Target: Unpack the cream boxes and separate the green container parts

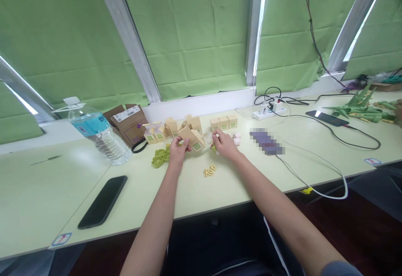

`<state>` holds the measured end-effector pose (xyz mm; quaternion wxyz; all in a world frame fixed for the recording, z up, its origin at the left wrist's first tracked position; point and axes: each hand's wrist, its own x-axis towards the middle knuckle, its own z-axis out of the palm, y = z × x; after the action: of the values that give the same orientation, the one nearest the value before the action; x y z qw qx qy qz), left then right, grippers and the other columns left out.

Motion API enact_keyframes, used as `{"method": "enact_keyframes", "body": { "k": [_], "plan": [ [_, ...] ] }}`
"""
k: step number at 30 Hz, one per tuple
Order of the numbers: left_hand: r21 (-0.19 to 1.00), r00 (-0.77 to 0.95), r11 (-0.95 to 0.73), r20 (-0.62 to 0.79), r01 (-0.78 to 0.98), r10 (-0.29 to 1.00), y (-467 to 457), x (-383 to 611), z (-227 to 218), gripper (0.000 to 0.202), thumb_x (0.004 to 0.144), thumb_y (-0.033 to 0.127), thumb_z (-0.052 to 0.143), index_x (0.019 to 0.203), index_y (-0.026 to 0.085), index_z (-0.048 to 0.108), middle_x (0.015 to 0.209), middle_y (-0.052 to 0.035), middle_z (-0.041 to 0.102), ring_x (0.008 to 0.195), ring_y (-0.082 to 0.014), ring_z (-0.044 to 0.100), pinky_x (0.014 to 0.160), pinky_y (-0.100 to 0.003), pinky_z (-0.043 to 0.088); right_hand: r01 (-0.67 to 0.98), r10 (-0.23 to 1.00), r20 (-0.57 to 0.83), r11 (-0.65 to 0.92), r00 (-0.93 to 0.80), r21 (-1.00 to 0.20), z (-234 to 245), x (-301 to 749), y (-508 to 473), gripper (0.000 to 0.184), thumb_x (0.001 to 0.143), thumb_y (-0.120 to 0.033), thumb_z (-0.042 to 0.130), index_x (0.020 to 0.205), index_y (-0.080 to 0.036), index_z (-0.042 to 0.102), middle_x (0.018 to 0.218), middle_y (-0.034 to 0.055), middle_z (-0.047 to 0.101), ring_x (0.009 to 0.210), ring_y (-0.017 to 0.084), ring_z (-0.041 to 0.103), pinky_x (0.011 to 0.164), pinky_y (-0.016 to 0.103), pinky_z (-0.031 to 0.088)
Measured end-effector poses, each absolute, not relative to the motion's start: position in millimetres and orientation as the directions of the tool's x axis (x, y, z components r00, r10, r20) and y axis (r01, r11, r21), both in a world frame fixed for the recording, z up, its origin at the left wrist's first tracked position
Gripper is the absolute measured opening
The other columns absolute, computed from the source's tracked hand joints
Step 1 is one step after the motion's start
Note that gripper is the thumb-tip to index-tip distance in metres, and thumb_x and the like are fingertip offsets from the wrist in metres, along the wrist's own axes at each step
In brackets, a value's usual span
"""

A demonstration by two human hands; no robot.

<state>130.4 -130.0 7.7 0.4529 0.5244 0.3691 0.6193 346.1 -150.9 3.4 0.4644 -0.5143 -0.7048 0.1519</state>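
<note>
In my left hand (pixel 179 150) is a small beige cardboard box (pixel 192 138) with a green label, tilted above the table. My right hand (pixel 222 143) is closed just right of that box, its fingers pinched; a bit of green and white shows beneath them, too small to name. Green leaf-shaped pieces (pixel 159 157) lie to the left of my left hand. Below and between the hands lies a little group of yellow rings or loops (pixel 210 171). Small pinkish-white pieces (pixel 236 138) sit beyond my right hand.
Behind the hands stand several open small boxes (pixel 159 132) and a row of three closed ones (pixel 223 122). Leftward are a water bottle (pixel 102 131), a brown carton (pixel 128 127) and a black phone (pixel 103 202). A power strip (pixel 269 112), cables and another phone (pixel 326 118) lie rightward.
</note>
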Motion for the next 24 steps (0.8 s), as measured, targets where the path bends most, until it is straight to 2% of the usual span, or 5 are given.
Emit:
{"method": "enact_keyframes", "body": {
  "k": [4, 10, 15, 21, 24],
  "plan": [
    [0.930, -0.068, -0.342, 0.336, -0.133, 0.939, -132, 130, 11, 0.044, 0.068, 0.046, 0.083, 0.089, 0.019, 0.055, 0.073, 0.0026, 0.066, 0.053, -0.0088, 0.058, 0.060, -0.025, 0.052, 0.614, 0.891, 0.453, 0.373, -0.028, -0.696, 3, 347, -149, 0.018, 0.099, -0.035, 0.039, 0.099, -0.026, 0.055, 0.073, 0.0008, 0.072, 0.072, 0.023, 0.066, 0.069, 0.031, 0.044],
    [0.907, -0.120, -0.405, 0.392, -0.117, 0.912, -127, 126, 20, 0.044, 0.065, 0.045, 0.084, 0.086, 0.020, 0.055, 0.081, 0.0002, 0.070, 0.055, -0.0094, 0.060, 0.059, -0.024, 0.050, 0.630, 0.898, 0.432, 0.381, -0.079, -0.677, 5, 349, -150, 0.019, 0.099, -0.034, 0.039, 0.099, -0.025, 0.056, 0.076, 0.0020, 0.072, 0.075, 0.024, 0.065, 0.069, 0.030, 0.042],
    [0.895, -0.109, -0.440, 0.445, 0.070, 0.889, -114, 132, 39, 0.042, 0.068, 0.047, 0.081, 0.089, 0.018, 0.060, 0.063, 0.0016, 0.064, 0.057, -0.0125, 0.062, 0.055, -0.022, 0.046, 0.648, 0.896, 0.433, 0.388, -0.100, -0.655, 7, 348, -151, 0.019, 0.099, -0.034, 0.040, 0.100, -0.025, 0.057, 0.078, 0.0028, 0.072, 0.079, 0.025, 0.065, 0.070, 0.030, 0.039],
    [0.853, -0.111, -0.508, 0.519, 0.119, 0.847, -92, 152, 75, 0.033, 0.071, 0.043, 0.076, 0.083, 0.018, 0.060, 0.078, -0.0019, 0.068, 0.073, -0.0165, 0.070, 0.070, -0.027, 0.054, 0.641, 0.901, 0.422, 0.385, -0.103, -0.664, 12, 348, -154, 0.019, 0.099, -0.032, 0.039, 0.099, -0.025, 0.056, 0.079, 0.0029, 0.071, 0.080, 0.025, 0.064, 0.068, 0.029, 0.038],
    [0.830, -0.066, -0.532, 0.548, 0.168, 0.834, -78, 165, 89, 0.029, 0.072, 0.040, 0.075, 0.084, 0.017, 0.062, 0.084, -0.0029, 0.069, 0.073, -0.0158, 0.070, 0.073, -0.029, 0.056, 0.615, 0.893, 0.421, 0.423, -0.158, -0.666, 12, 345, -155, 0.015, 0.098, -0.029, 0.041, 0.099, -0.025, 0.056, 0.080, 0.0018, 0.072, 0.079, 0.023, 0.064, 0.069, 0.028, 0.039]
  ]
}}
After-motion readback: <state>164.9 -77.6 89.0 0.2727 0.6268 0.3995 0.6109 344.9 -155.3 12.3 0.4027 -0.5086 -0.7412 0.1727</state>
